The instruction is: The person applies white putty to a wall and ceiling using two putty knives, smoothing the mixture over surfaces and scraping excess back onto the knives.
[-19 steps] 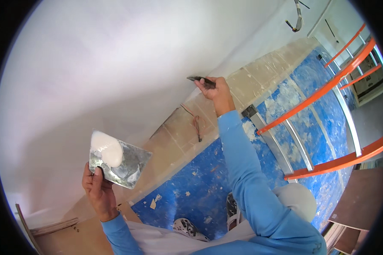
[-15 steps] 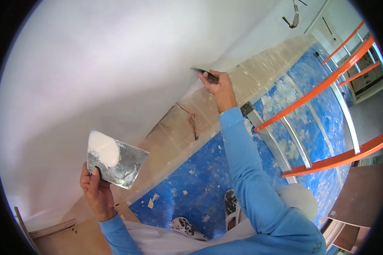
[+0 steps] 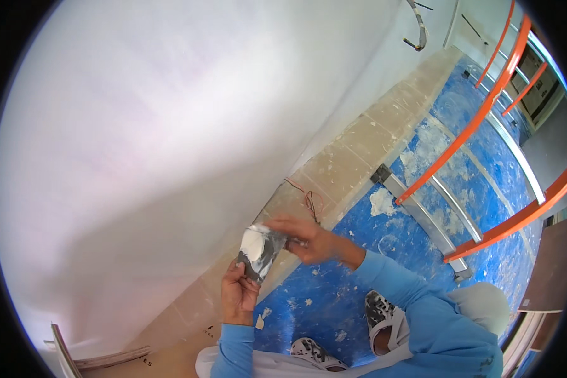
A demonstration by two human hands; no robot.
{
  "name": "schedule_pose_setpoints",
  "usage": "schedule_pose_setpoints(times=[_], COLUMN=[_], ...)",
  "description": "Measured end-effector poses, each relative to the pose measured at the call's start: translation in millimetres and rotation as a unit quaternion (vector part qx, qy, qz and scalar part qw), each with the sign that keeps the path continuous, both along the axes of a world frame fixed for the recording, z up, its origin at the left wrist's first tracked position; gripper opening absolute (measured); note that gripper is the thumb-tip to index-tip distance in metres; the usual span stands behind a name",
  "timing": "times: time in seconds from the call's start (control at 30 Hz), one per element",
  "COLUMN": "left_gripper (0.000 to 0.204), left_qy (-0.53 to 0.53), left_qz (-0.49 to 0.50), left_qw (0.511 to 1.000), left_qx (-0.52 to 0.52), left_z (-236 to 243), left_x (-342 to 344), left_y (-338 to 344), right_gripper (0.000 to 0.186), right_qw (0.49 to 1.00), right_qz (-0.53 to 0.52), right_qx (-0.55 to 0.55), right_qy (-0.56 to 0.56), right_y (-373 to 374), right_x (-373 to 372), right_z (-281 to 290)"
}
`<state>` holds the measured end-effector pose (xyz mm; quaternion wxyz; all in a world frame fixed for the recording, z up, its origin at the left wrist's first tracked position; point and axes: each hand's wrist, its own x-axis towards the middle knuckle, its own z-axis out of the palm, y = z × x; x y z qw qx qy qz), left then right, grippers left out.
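My left hand (image 3: 238, 296) grips a flat metal plasterer's plate (image 3: 268, 261) by its lower edge, tilted in front of me. A lump of white filler (image 3: 253, 244) lies on its upper left part. My right hand (image 3: 312, 242) is at the plate's upper right edge, fingers closed on a thin metal scraper (image 3: 277, 233). The scraper's blade meets the plate beside the filler; my fingers and the plate partly hide it. To the left and ahead rises a smooth white wall (image 3: 189, 101), with my shadow on its lower part.
Orange-railed ladder (image 3: 466, 135) lies along the right, over paint-splashed blue floor sheeting (image 3: 359, 277). A tan tiled strip (image 3: 353, 145) follows the wall's foot. Thin loose wires (image 3: 310, 200) stick out near the wall base; a taped cable (image 3: 419, 31) hangs farther off. Brown boards (image 3: 545, 277) stand right.
My right hand has come down from the wall to the plate, bringing the scraper. The plate has moved right and turned more steeply, and the whole view has shifted.
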<state>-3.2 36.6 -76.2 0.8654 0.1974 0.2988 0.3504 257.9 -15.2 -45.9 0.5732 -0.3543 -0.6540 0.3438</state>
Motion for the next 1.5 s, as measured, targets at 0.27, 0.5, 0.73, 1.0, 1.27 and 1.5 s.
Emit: schedule_pose_setpoints(times=[0.27, 0.5, 0.73, 1.0, 1.27, 1.5], left_gripper=[0.038, 0.036, 0.03, 0.03, 0.031, 0.04], left_qy=[0.088, 0.083, 0.131, 0.126, 0.227, 0.394], left_qz=[0.045, 0.048, 0.08, 0.158, 0.185, 0.166], left_qw=[0.982, 0.972, 0.959, 0.949, 0.892, 0.698], left_qx=[0.16, 0.217, 0.237, 0.241, 0.345, 0.574], left_z=[47.6, 89.2, 78.6, 85.6, 63.0, 56.9], left_x=[10.0, 1.8, -6.4, 4.8, -10.1, -9.5], left_y=[-6.8, -12.5, -13.6, -23.0, -11.6, -13.0], right_gripper=[0.055, 0.018, 0.02, 0.003, 0.033, 0.038], right_qw=[0.944, 0.877, 0.834, 0.758, 0.721, 0.723], right_qz=[-0.035, -0.365, -0.539, -0.264, -0.01, 0.143], right_qx=[-0.186, -0.258, -0.121, -0.14, -0.308, -0.395], right_qy=[-0.272, 0.176, -0.01, 0.58, 0.62, 0.549], right_y=[-1.7, 51.4, 82.3, 30.6, 9.0, 5.4], right_x=[0.4, 57.7, 87.9, 94.0, 8.6, -65.7], right_z=[-45.5, -161.0, -134.3, -113.6, -7.0, 19.4])
